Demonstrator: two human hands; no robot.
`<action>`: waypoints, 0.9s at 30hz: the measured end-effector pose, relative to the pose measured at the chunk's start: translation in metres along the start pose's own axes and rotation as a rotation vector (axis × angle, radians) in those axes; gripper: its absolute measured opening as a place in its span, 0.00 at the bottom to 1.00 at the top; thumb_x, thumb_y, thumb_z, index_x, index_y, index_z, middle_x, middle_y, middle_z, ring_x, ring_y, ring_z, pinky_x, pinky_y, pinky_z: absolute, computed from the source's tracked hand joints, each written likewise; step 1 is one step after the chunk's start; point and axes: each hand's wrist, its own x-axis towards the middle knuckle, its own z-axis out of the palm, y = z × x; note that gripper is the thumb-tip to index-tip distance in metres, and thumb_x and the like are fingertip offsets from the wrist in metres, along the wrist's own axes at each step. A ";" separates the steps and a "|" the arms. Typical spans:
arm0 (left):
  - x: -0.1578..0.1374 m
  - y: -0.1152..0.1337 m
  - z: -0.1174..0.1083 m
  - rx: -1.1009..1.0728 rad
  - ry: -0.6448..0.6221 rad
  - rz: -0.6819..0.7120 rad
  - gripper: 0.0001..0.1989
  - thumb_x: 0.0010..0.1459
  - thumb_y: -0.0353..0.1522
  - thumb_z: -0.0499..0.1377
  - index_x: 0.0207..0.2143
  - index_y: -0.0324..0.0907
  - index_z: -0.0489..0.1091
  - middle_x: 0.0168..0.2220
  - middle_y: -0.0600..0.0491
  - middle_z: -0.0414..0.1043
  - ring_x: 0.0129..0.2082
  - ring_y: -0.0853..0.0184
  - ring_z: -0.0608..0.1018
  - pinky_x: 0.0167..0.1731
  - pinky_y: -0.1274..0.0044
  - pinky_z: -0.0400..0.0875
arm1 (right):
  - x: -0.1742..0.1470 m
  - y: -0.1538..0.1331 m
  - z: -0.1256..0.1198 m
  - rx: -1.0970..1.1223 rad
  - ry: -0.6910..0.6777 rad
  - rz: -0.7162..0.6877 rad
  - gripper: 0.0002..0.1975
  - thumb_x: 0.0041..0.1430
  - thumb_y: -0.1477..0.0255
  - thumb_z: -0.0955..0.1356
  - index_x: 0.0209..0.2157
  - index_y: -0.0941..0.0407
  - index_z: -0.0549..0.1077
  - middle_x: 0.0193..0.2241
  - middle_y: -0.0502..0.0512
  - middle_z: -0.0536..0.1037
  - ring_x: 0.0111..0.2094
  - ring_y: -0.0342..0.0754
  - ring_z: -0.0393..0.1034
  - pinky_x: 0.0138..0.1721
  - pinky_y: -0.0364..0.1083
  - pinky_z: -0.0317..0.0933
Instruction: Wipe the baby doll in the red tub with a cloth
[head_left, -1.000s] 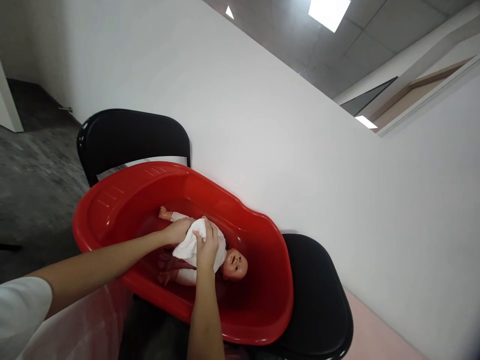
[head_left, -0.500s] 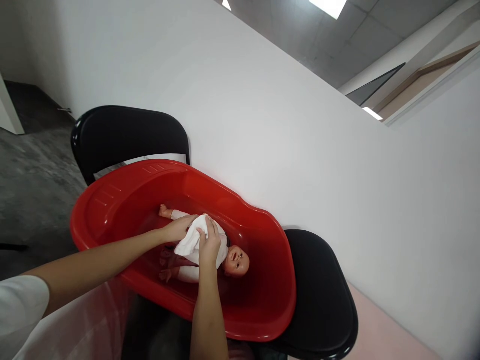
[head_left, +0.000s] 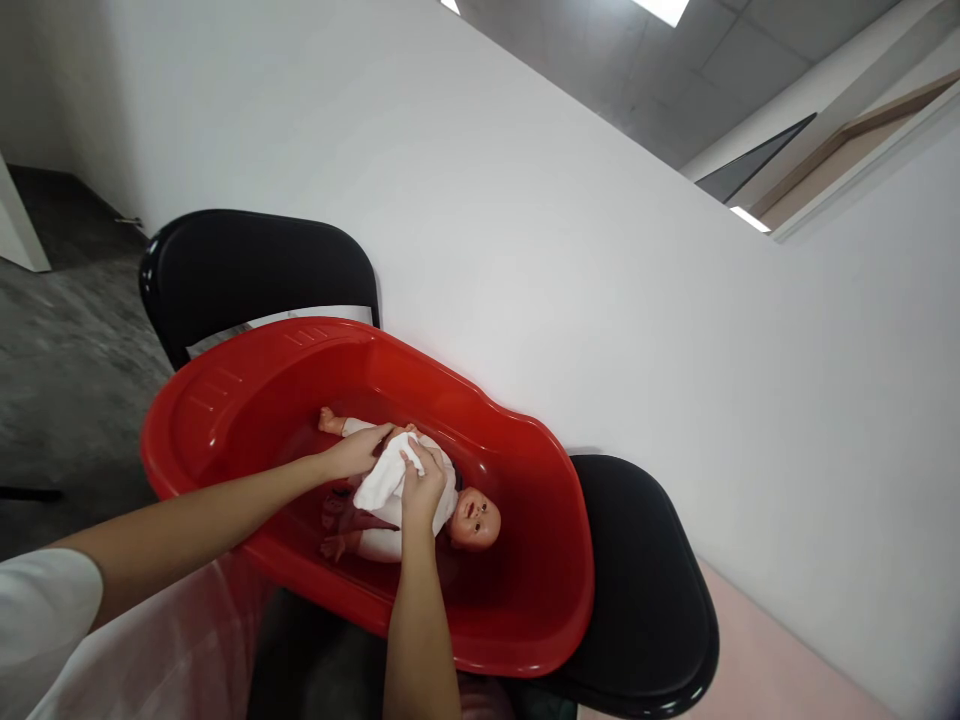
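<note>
1. The left hand (head_left: pixel 358 453) lies on the doll's (head_left: pixel 390 510) middle and touches the near edge of a white cloth (head_left: pixel 384 478); whether its fingers close on the cloth I cannot tell.
2. The right hand (head_left: pixel 422 488) grasps the cloth, fingers bent over its top, and presses it on the doll's chest.
3. The cloth is small, white and bunched, between the two hands.
4. The doll lies on its back inside the tub (head_left: pixel 225 400). Its long axis follows the long axis of the tub: head (head_left: pixel 475 520) toward the narrow right end, legs toward the wide left end.
5. The doll wears white clothes; one arm (head_left: pixel 330 423) reaches to the far wall of the tub and another limb (head_left: pixel 335 547) to the near wall. The face looks up.
6. The tub is red, glossy plastic, oval with a narrower right part.
7. The tub rests across two black chairs: the back of one chair (head_left: pixel 255 265) stands behind its left end, and the seat of the other (head_left: pixel 645 590) shows under its right end.
8. A white wall (head_left: pixel 562 250) runs just behind the tub and chairs.
</note>
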 end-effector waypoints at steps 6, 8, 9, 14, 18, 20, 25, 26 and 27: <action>-0.001 0.006 -0.005 0.068 -0.040 -0.038 0.18 0.58 0.47 0.57 0.43 0.45 0.68 0.46 0.39 0.85 0.45 0.46 0.85 0.44 0.65 0.73 | 0.000 0.001 0.001 -0.023 0.017 0.012 0.17 0.63 0.75 0.70 0.48 0.55 0.89 0.47 0.61 0.86 0.51 0.54 0.81 0.59 0.51 0.72; -0.002 0.008 -0.006 0.079 -0.045 -0.049 0.19 0.57 0.48 0.57 0.43 0.45 0.67 0.45 0.39 0.85 0.45 0.46 0.85 0.43 0.65 0.72 | 0.001 0.000 0.000 -0.051 0.023 -0.001 0.16 0.63 0.75 0.70 0.47 0.55 0.89 0.46 0.61 0.86 0.50 0.54 0.81 0.59 0.49 0.72; -0.002 0.010 -0.006 0.082 -0.044 -0.052 0.19 0.57 0.48 0.57 0.43 0.45 0.67 0.45 0.39 0.85 0.44 0.46 0.85 0.43 0.66 0.72 | 0.001 -0.001 -0.001 -0.064 0.024 -0.006 0.16 0.63 0.75 0.70 0.47 0.55 0.89 0.46 0.60 0.86 0.50 0.54 0.81 0.58 0.49 0.72; -0.004 0.015 -0.008 0.103 -0.040 -0.064 0.20 0.57 0.49 0.57 0.42 0.45 0.66 0.44 0.39 0.84 0.41 0.48 0.84 0.40 0.67 0.70 | 0.001 0.000 -0.003 -0.107 0.041 -0.001 0.14 0.65 0.73 0.72 0.47 0.56 0.89 0.47 0.61 0.87 0.49 0.54 0.81 0.57 0.48 0.73; -0.004 0.014 -0.008 0.097 -0.023 -0.060 0.18 0.55 0.48 0.57 0.41 0.45 0.66 0.41 0.42 0.83 0.40 0.50 0.82 0.39 0.68 0.69 | 0.001 0.002 -0.004 -0.119 0.096 -0.013 0.12 0.63 0.73 0.74 0.45 0.58 0.89 0.46 0.62 0.88 0.48 0.55 0.82 0.55 0.48 0.73; -0.003 0.011 -0.007 0.092 -0.010 -0.057 0.17 0.54 0.47 0.58 0.40 0.46 0.65 0.39 0.44 0.82 0.39 0.51 0.81 0.38 0.69 0.68 | 0.001 0.002 -0.005 -0.122 0.111 -0.019 0.10 0.62 0.74 0.74 0.43 0.59 0.89 0.44 0.62 0.88 0.47 0.55 0.82 0.54 0.48 0.74; -0.003 0.006 -0.005 0.090 0.006 -0.051 0.15 0.53 0.46 0.58 0.37 0.47 0.63 0.35 0.48 0.79 0.35 0.53 0.79 0.35 0.70 0.65 | 0.001 0.002 -0.006 -0.126 0.119 0.031 0.08 0.62 0.74 0.75 0.41 0.58 0.88 0.43 0.61 0.89 0.47 0.55 0.82 0.55 0.49 0.73; -0.003 0.005 -0.005 0.088 0.008 -0.049 0.15 0.53 0.45 0.58 0.37 0.47 0.63 0.34 0.49 0.79 0.35 0.54 0.79 0.34 0.70 0.65 | 0.001 0.002 -0.006 -0.126 0.118 0.045 0.08 0.62 0.73 0.75 0.41 0.58 0.88 0.43 0.61 0.89 0.47 0.55 0.82 0.55 0.49 0.73; -0.003 0.004 -0.004 0.085 0.008 -0.048 0.14 0.53 0.45 0.58 0.37 0.47 0.63 0.33 0.50 0.78 0.34 0.55 0.78 0.34 0.70 0.65 | 0.001 0.003 -0.006 -0.128 0.115 0.059 0.08 0.62 0.72 0.75 0.41 0.58 0.88 0.43 0.61 0.89 0.47 0.55 0.82 0.55 0.49 0.73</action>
